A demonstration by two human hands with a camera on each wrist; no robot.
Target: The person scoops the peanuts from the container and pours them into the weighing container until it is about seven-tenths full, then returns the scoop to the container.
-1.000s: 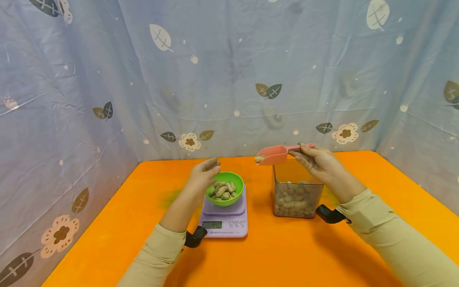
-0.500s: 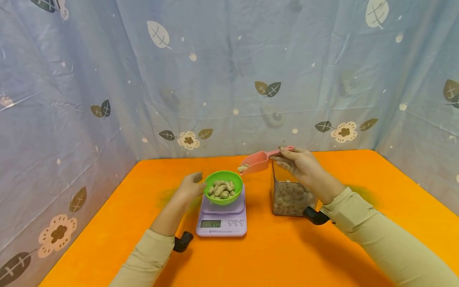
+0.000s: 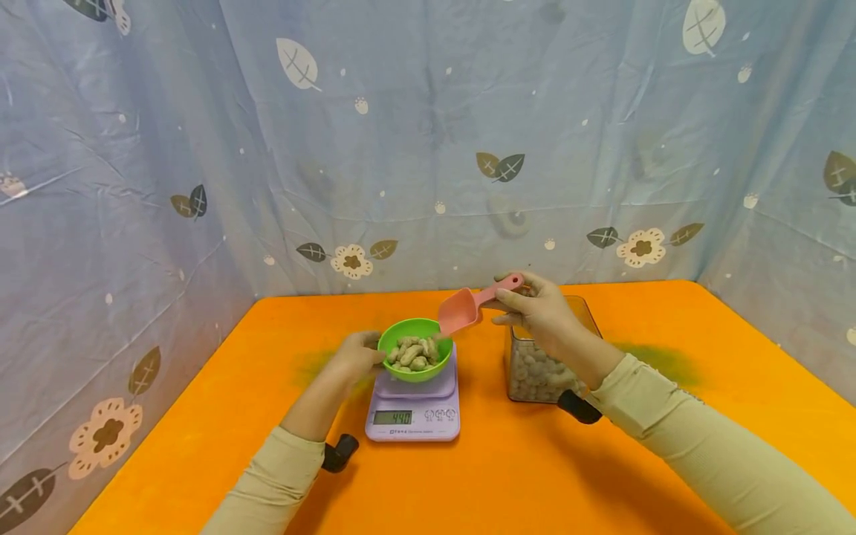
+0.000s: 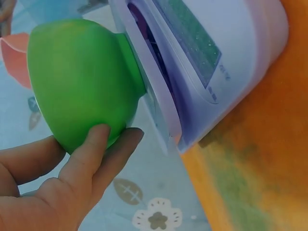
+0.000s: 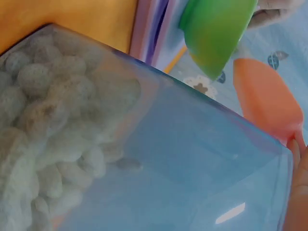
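Observation:
A green bowl (image 3: 415, 332) of peanuts in the shell (image 3: 414, 354) stands on a lilac kitchen scale (image 3: 413, 416). My left hand (image 3: 370, 348) rests against the bowl's left side, and its fingers (image 4: 98, 142) lie straight on the bowl's outer wall (image 4: 82, 82). My right hand (image 3: 511, 297) grips the handle of a pink scoop (image 3: 461, 310). The scoop is tipped mouth-down over the bowl's right rim. Close under that hand the scoop (image 5: 269, 96) shows its back, so I cannot see what it holds.
A clear square container (image 3: 543, 371) about half full of peanuts stands right of the scale, under my right forearm. Everything sits on an orange table (image 3: 508, 475). A blue leaf-patterned curtain (image 3: 428, 148) closes the back and both sides.
My right hand carried the scoop left from above the container to the bowl and tipped it downward. My left hand dropped from above the bowl to its left side.

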